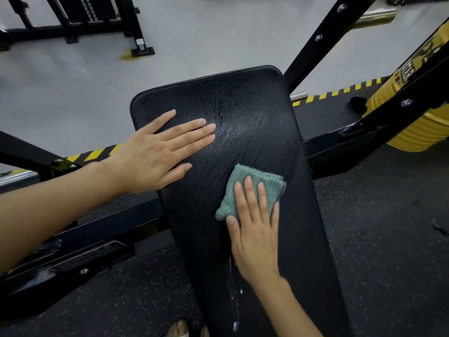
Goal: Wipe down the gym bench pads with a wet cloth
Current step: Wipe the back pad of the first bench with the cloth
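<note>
A long black bench pad (315, 215) runs from the bottom of the view up to its rounded far end. Wet streaks shine across its upper half. My left hand (158, 152) lies flat on the pad's upper left part, fingers straight and spread. My right hand (255, 222) presses a folded green cloth (255, 177) onto the middle of the pad with straight fingers. The cloth sticks out beyond the fingertips and to the left of the hand. White drips run down the pad below my right wrist.
Black steel frame beams (340, 40) cross behind and to both sides of the pad. A yellow weight plate (413, 127) hangs at the right. Yellow-black hazard tape (340, 91) edges the dark rubber floor (388, 239). Another rack (97, 27) stands at the far left. A bare foot (179, 329) shows at the bottom.
</note>
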A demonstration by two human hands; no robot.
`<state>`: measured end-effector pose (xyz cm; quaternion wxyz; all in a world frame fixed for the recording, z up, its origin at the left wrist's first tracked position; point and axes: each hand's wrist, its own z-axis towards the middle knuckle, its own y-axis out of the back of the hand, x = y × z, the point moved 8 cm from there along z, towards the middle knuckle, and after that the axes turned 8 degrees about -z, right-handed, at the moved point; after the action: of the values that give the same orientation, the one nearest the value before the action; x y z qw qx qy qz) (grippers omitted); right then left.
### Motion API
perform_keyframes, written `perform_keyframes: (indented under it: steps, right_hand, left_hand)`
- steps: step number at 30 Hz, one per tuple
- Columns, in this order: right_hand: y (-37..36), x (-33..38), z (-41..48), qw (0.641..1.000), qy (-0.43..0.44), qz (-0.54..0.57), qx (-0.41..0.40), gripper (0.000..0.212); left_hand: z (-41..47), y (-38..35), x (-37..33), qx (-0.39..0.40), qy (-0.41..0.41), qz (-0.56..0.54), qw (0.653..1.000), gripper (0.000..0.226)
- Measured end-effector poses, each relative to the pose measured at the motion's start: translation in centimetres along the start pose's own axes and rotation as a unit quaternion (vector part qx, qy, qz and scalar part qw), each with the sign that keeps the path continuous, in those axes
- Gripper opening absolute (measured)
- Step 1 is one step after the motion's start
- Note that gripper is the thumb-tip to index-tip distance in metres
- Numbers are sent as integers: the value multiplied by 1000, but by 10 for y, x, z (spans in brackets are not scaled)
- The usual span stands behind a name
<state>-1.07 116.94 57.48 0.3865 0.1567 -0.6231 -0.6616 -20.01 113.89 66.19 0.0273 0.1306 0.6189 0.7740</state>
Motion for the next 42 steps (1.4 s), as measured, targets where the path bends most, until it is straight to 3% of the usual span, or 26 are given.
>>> perform_keyframes:
  steps: [10, 16, 23, 27, 35, 42]
  right_hand:
    - [34, -53, 87, 992, -101, 48, -53, 61]
    - [24, -27, 44, 991, -106, 73, -40, 61]
    - [-5, -6, -36, 997, -75, 29, -5, 58]
    - [-1, -25, -21, 997, -73, 33, -14, 57]
    - [23, -84, 45, 986, -149, 65, -47, 63]
    - [19, -60, 31, 980, -171, 92, -48, 64]
  left_hand:
    - [-1, 1, -3, -3, 9, 8, 1000, 58]
    - [0, 2, -6, -2, 9, 0, 1000, 57]
    - [17, -13, -42, 30, -51, -21, 998, 57]
    - [16, -17, -44, 33, -53, -12, 998, 57]
    - [15, -17, -44, 36, -44, -9, 998, 58]
    - [16, -14, -43, 30, -41, -13, 999, 58]
